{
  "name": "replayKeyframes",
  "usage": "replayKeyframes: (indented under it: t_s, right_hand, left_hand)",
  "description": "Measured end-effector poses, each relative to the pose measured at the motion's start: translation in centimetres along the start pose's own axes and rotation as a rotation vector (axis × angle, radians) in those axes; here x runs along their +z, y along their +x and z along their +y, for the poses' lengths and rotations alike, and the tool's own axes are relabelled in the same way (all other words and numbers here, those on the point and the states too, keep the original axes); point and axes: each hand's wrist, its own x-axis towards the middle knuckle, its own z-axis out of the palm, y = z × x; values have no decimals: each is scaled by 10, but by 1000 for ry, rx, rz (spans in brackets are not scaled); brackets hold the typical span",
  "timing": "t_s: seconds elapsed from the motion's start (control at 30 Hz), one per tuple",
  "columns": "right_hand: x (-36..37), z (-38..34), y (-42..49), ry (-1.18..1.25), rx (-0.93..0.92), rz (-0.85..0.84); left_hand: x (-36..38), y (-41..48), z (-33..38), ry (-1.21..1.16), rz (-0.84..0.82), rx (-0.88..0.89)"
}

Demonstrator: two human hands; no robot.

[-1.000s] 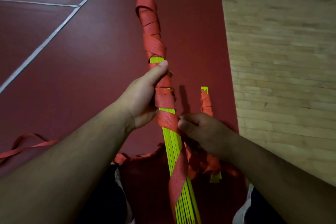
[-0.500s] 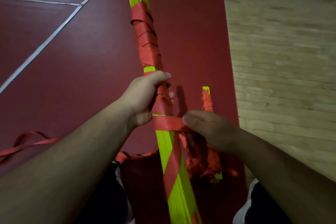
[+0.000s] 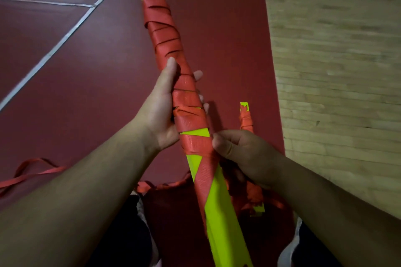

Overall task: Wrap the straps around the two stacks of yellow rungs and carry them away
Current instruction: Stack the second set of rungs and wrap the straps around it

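On my feed the held stack (image 3: 219, 212) of yellow rungs crosses the middle of the view, its notched far end up near 12 o'clock and its near end running out of the picture at 6 o'clock. An orange strap (image 3: 165, 34) winds round its upper half in tight overlapping turns. Lower down the turns open out, and bare yellow shows between them.

The left hand (image 3: 160, 110) comes in from 8 o'clock and grips the wrapped part of the stack. The thumb (image 3: 171, 65) lies along the strap, pointing toward 12, and the fingers curl round behind, so I see only their fingertips (image 3: 198, 75) on the far side. The right hand (image 3: 243, 154) comes in from 4 o'clock with its fingers curled. It presses against the stack's right edge at the lowest full turn and pinches the strap there. From that spot one band of strap runs diagonally down the yellow face toward 6.

The second stack (image 3: 246, 119) lies on the red mat (image 3: 65, 93) at about 4 o'clock, partly behind the right hand. It is bound in orange too, with yellow showing at both ends. A loose strap (image 3: 32, 171) trails on the mat at 8 o'clock. A white line (image 3: 65, 37) crosses the mat at 10 o'clock, and wooden floor (image 3: 336, 71) fills the side from 1 to 4.
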Motion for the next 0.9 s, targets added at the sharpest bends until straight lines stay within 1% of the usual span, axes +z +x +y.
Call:
replayKeyframes:
  t_s: [0.07, 0.13, 0.17, 0.2, 0.37, 0.47, 0.63, 0.83, 0.9]
  right_hand:
    - [0, -2, 1, -172, -27, 41]
    - [-6, -1, 5, -460, -36, 46]
    - [-9, 0, 6, -522, -29, 47]
    - [-11, 1, 7, -529, -28, 54]
    - [-17, 6, 6, -404, -60, 99]
    - [-19, 5, 9, -273, -49, 108]
    - [-4, 14, 6, -103, -19, -38]
    - [9, 16, 1, 170, -34, -58]
    - [9, 15, 1, 179, -75, -70]
  left_hand:
    - [0, 2, -3, 128, 81, 32]
    - [0, 1, -8, 254, 146, 53]
    - [1, 0, -11, 292, 159, 58]
    - [2, -1, -12, 307, 160, 64]
    - [7, -2, -8, 252, 96, 28]
    - [9, -3, -7, 178, 128, 42]
    - [13, -5, -7, 49, 193, 67]
    - [11, -7, -9, -44, 156, 37]
    - [8, -4, -8, 20, 185, 45]
